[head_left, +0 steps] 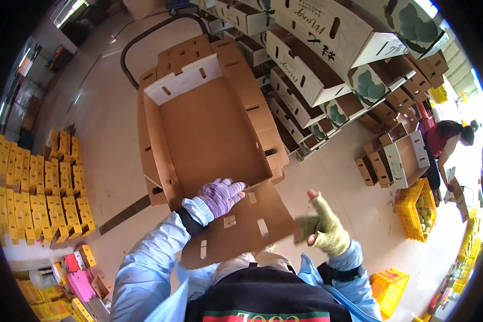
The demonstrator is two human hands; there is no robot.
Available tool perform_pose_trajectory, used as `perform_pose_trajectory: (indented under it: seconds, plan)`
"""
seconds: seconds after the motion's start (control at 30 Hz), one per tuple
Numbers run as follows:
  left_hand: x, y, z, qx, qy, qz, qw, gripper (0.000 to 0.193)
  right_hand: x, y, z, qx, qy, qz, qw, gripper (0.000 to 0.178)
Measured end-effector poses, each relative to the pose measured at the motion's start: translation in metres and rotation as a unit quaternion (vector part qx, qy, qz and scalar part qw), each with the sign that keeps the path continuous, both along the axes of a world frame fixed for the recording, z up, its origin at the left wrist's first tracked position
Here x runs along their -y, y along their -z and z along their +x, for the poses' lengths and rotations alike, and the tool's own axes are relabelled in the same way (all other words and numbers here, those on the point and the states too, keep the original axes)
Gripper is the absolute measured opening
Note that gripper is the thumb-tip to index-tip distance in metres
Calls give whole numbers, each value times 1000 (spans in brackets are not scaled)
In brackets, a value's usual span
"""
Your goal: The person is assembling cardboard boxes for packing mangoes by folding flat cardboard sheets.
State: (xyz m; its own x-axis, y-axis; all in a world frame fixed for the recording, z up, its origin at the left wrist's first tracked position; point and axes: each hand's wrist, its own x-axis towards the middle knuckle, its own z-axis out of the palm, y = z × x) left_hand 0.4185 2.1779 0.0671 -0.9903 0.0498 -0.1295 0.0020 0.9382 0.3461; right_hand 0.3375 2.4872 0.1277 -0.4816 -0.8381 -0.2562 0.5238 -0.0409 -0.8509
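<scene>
A brown cardboard tray box (209, 129), white along the inside of its far end wall, lies open in front of me on flat cardboard. Its near end flap (241, 231), pierced by several slots, slopes down toward my body. My left hand (220, 197), in a purple striped knit glove, lies with its fingers stretched over the fold between box and flap; its thumb is hidden. To the right of the flap, my right hand (327, 228) is raised in a green glove with bare fingertips. Thumb and forefinger are apart, and nothing shows between them; the other fingers are blurred.
Stacked white and brown cartons (306, 70) rise close at the right. A black cart handle (145, 40) curves behind the box. Yellow cartons (37, 182) stand at left. At far right, a person (448, 139) handles cardboard near a yellow crate of green fruit (416, 209).
</scene>
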Motion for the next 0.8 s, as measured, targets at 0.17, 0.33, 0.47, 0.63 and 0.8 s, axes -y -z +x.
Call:
perform_pose_trajectory:
  seconds: [0.17,0.33,0.47,0.63,0.8]
  plan:
    - [21,24,-9,72,47,172,981,43,77,-13,-53,-687,8,13,726,78]
    - [78,-22,-12,170,73,313,931,43,129,-6,-78,-566,-160,239,772,52]
    - [124,-67,81,-266,-342,275,858,28,149,-4,-83,-519,-144,262,801,47]
    - [17,-77,151,-351,-138,-88,922,60,171,8,-68,-498,-128,274,813,45]
    - [54,-5,88,-220,-218,-227,923,94,190,33,-66,-490,-79,260,828,52]
